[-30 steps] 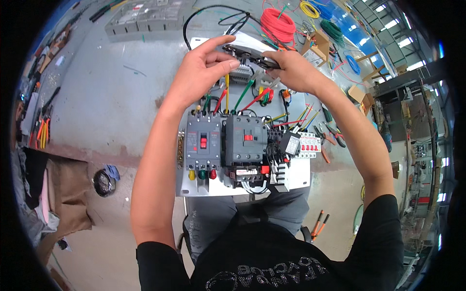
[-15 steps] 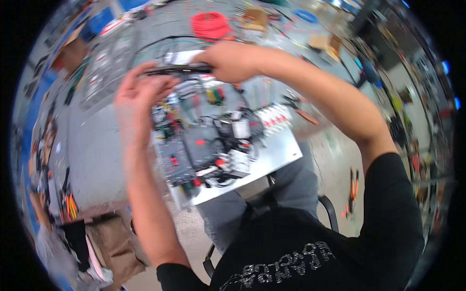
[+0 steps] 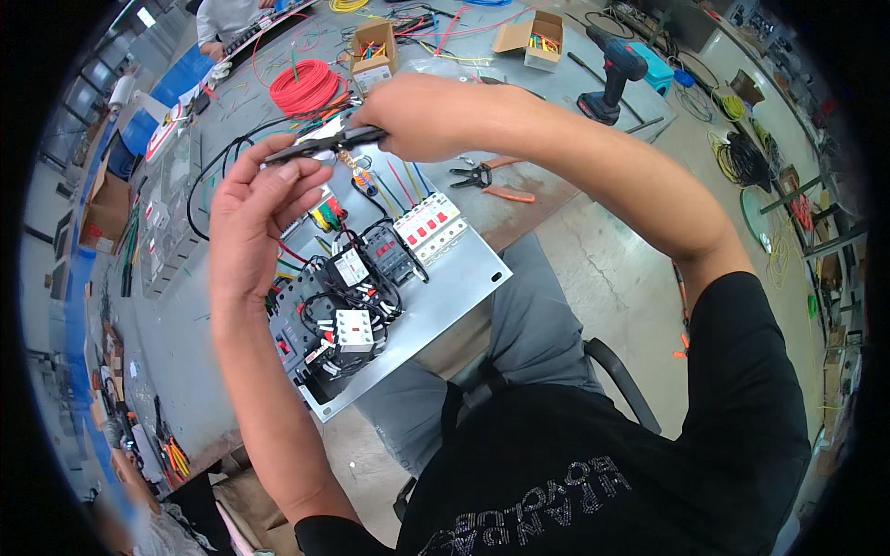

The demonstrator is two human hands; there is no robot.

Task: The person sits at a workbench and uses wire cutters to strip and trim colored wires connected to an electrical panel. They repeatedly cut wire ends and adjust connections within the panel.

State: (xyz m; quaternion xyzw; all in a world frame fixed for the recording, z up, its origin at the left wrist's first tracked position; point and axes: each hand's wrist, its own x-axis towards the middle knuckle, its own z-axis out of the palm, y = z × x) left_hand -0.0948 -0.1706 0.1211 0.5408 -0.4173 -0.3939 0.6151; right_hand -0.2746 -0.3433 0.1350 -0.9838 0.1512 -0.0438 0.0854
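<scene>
My right hand (image 3: 413, 116) is closed around a long black hand tool (image 3: 336, 145), held level above the far part of the wired panel; its exact kind is hard to make out. My left hand (image 3: 264, 199) pinches around the tool's left end with thumb and fingers; anything small between them is hidden. Below both hands, the white metal mounting plate (image 3: 445, 301) carries a row of white breakers with red switches (image 3: 431, 227), black contactors (image 3: 387, 252), a white-topped relay block (image 3: 353, 332) and bundled black wires. The plate's near edge rests at my lap.
Wire strippers with orange handles (image 3: 505, 193) lie right of the panel. Farther off are a red wire coil (image 3: 304, 87), open cardboard boxes (image 3: 374, 57) and a cordless drill (image 3: 612, 79). A grey enclosure (image 3: 171, 218) stands left. Another person's hand (image 3: 213, 50) shows at the far side.
My head view has turned, so the bench and panel appear shifted and sharper. Both hands stay together at the black tool, which now tilts slightly, its left end lower.
</scene>
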